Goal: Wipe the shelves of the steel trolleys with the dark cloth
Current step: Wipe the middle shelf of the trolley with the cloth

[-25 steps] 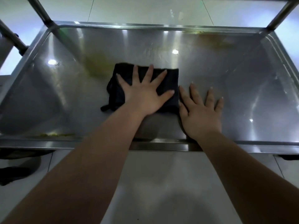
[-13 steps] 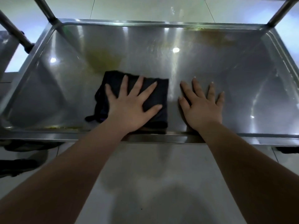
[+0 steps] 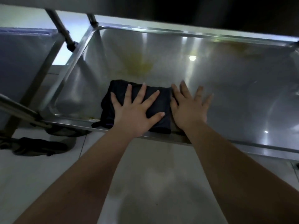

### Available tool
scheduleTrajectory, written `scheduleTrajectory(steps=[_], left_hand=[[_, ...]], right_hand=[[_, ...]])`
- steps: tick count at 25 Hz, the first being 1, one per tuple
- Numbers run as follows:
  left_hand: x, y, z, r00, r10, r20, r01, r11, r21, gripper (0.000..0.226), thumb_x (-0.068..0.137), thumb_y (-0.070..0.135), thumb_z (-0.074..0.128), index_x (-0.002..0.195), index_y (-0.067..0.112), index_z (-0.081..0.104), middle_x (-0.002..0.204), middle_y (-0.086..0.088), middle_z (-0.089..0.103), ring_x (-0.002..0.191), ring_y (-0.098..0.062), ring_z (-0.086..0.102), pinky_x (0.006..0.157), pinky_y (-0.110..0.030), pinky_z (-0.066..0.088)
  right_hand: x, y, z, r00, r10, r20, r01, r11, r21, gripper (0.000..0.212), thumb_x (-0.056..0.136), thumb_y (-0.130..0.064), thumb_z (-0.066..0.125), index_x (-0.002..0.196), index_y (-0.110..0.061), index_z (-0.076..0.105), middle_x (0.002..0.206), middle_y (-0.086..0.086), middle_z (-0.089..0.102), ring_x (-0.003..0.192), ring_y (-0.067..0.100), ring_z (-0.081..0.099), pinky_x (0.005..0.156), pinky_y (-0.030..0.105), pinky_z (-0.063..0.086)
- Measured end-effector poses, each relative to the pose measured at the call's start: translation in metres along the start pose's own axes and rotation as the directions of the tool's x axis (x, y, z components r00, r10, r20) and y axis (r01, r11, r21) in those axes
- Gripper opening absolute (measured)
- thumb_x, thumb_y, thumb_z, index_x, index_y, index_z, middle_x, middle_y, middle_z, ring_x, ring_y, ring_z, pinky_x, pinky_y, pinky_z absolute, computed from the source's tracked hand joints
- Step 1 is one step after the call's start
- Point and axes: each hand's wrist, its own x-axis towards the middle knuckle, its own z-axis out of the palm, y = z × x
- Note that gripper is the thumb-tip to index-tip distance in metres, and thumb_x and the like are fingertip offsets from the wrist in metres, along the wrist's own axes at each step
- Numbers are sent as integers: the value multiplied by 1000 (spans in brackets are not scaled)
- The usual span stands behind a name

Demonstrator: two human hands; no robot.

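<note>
Pressing flat on the dark cloth point(image 3: 163, 101), the left grip point(image 3: 135, 113) has its fingers straight and spread wide, palm down on the folded fabric. The cloth lies on the steel trolley shelf point(image 3: 226, 94), against the near rim and left of the middle, with one loose corner trailing over that rim. The right grip point(image 3: 189, 110) rests open on the bare steel just beside the cloth, fingers fanned, its thumb side touching the cloth's right edge. A yellowish smear point(image 3: 139, 67) marks the shelf beyond the cloth, and a fainter brownish one point(image 3: 234, 47) sits near the far rim. A second trolley's shelf point(image 3: 21, 62) stands close on the left, past an upright post point(image 3: 64, 33)
</note>
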Motion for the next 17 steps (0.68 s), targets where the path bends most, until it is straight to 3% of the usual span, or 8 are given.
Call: scheduleTrajectory(steps=[5,12,17], left_hand=[[48,-14,0,1000,-13,26,13,1000,-19,78,68,93,-2,140,65,-13,163,13,-8,148,-31,-15,101,-73,-16],[168,-13,-16,997,38,62,-38,999,-2,75,77,88,10,146,59,-4,164,10,-5,149,-33,-12,104,-76,-10],[155,-8,-20,996,37,82,-38,999,3,76,77,86,4,146,57,-6,164,9,-6,149,-34,-11,106,-75,-5]], right_hand=[[0,3,11,999,29,-36,-31,999,-34,57,93,-57,-2,149,-49,-10,162,-15,-12,147,39,-13,112,66,-11],[1,0,11,996,35,-87,-37,999,-21,58,94,-56,0,151,-47,-6,163,-13,-6,148,40,-8,112,67,-7],[9,1,10,994,42,-101,-40,999,19,59,92,-60,1,150,-48,-4,163,-15,-4,148,37,-10,111,66,-11]])
